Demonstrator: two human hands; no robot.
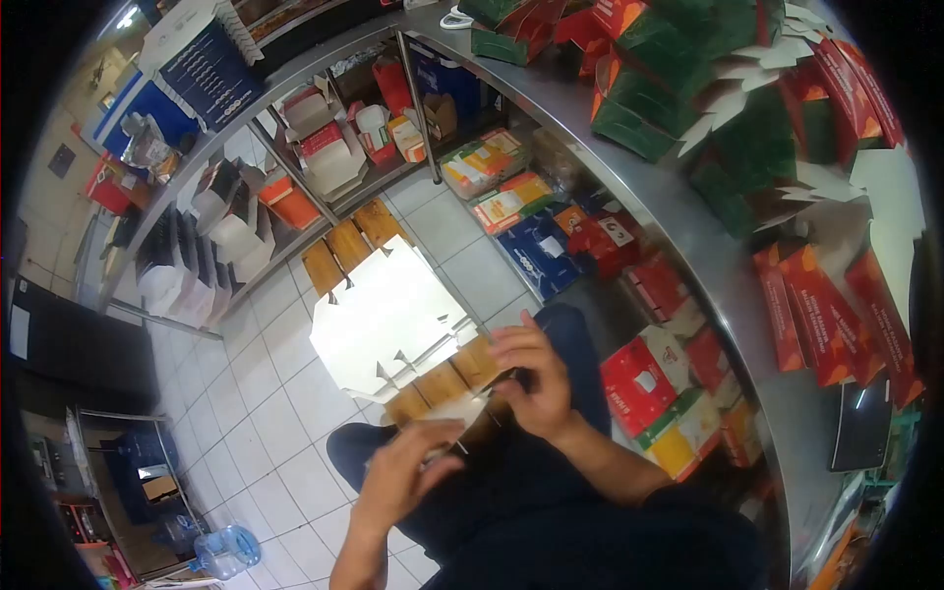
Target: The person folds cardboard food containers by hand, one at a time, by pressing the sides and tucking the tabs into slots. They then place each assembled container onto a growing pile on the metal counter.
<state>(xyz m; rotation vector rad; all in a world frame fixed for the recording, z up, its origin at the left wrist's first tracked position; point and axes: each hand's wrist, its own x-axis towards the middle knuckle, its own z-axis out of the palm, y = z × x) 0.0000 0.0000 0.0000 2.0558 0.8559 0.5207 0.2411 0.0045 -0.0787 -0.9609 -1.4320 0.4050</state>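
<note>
A stack of flat white carton blanks [383, 310] with cut slots lies on a slatted wooden bench [346, 244] in front of my knees. Over my lap, a pale carton piece [460, 407] spans the gap between my hands, seen nearly edge-on. My left hand [401, 474] is at its near left end, fingers bent and thumb apart below them. My right hand [536, 382] curls at the other end, close to the near edge of the stack, with its thumb by the carton. Much of this piece is hidden behind the fingers.
A steel counter [678, 231] curves along my right, piled with green and red folded cartons [678, 79]. Packed boxes [644, 383] fill the shelf below. On the left, a steel rack [324, 211] holds more cartons, and a water bottle [228, 551] stands on the floor.
</note>
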